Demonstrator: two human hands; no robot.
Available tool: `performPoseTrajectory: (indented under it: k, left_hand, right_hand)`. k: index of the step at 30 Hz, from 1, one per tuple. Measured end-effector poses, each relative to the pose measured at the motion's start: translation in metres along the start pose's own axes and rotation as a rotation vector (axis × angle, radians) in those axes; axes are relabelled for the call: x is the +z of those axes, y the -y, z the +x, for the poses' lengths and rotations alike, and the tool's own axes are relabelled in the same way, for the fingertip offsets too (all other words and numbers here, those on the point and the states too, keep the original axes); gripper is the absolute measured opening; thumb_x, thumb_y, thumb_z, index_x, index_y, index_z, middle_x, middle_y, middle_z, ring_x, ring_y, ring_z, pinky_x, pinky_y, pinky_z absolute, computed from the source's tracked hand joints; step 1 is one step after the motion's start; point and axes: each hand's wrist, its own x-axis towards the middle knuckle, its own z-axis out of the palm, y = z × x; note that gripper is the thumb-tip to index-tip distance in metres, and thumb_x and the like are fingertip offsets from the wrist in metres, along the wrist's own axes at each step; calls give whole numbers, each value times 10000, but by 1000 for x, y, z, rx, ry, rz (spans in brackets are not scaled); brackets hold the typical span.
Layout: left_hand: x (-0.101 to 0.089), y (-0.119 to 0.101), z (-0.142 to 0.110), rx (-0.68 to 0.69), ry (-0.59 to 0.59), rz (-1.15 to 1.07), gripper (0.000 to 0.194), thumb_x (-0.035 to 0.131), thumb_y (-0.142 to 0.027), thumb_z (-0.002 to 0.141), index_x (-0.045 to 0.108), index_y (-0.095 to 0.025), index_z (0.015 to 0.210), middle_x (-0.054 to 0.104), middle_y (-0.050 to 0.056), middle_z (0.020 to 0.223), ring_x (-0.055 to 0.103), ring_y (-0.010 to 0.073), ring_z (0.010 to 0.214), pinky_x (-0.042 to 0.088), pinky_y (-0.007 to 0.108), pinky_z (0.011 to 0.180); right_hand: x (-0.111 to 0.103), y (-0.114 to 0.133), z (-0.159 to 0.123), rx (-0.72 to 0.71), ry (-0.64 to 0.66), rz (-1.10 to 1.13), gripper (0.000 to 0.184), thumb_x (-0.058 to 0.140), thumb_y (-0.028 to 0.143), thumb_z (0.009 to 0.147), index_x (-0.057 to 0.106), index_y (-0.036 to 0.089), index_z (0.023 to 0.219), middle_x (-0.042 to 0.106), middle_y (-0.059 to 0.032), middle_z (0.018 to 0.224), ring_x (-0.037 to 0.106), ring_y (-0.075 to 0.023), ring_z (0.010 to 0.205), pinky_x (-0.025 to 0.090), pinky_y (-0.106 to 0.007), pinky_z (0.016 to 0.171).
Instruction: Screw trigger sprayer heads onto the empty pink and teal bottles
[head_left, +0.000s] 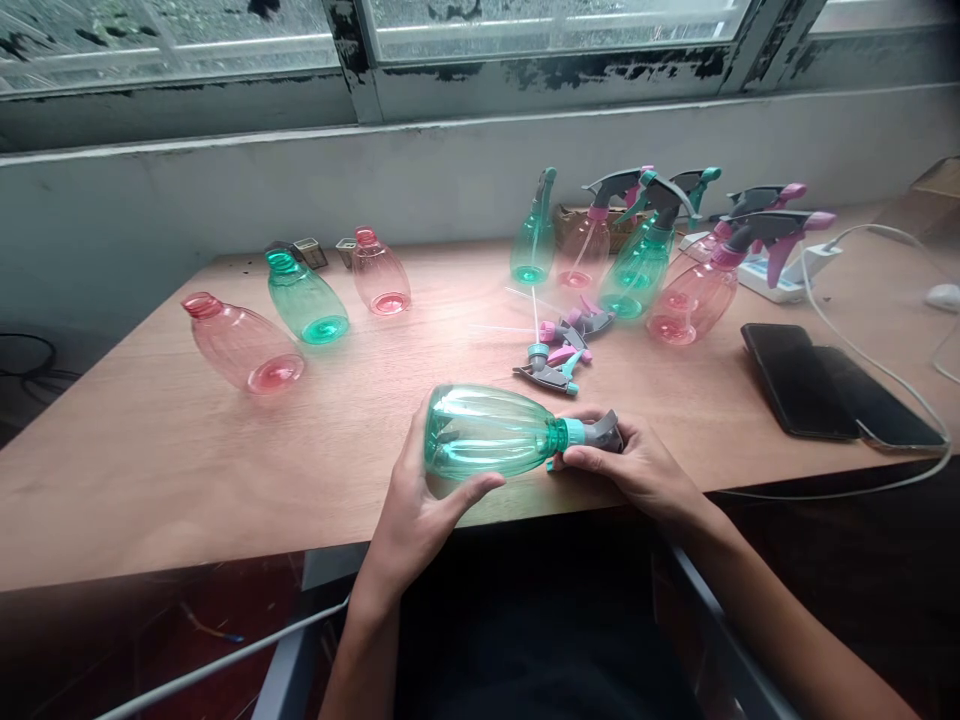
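A clear green spray bottle [487, 432] lies sideways in front of me, its neck pointing right. My left hand [427, 510] is wrapped around the base end, thumb along the lower side. At the neck, my right hand [626, 460] grips the grey trigger sprayer head [602, 432] by its teal collar; the fingers behind it are partly hidden. Just beyond the bottle lie loose sprayer heads: a grey and teal one [551, 372] with its tube pointing away, and grey and pink ones [577, 330] in a small heap.
Headless bottles stand at the left: pink [244, 345], green [306, 298] and another pink [381, 272]. Several bottles with sprayers, including a pink one [694, 300], stand at the back right. Phones [799, 380], a power strip [780, 275] and a white cable [870, 360] occupy the right.
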Motion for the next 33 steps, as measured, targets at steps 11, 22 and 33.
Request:
performPoseTrajectory:
  k: [11,22,33]
  left_hand:
    - [4,2,-2,93,-2,6,1030,964,-381,754,367,-357,1594,470,110,1671,530,322,1508,505,441,1218]
    - [6,7,-2,172,-14,113,1188,913,-395,824,102,-489,1688,416,86,1711,498,311,1527,453,497,1255]
    - [5,9,-3,157,-62,161,1083,869,-481,858,177,-456,1691,402,75,1731,434,334,1577,373,538,1311]
  right_hand:
    - [-2,0,2,0,-62,7,477,970,401,779,752,245,1174,828,-11,855,826,-267,793,663,-365,762]
    - [4,3,0,-22,-179,-26,433,967,412,791,709,230,1088,832,-12,719,811,-245,677,661,-341,710]
    - [0,-8,5,-205,-33,204,435,834,501,934,658,257,1249,840,-25,870,789,-229,697,666,-374,699]
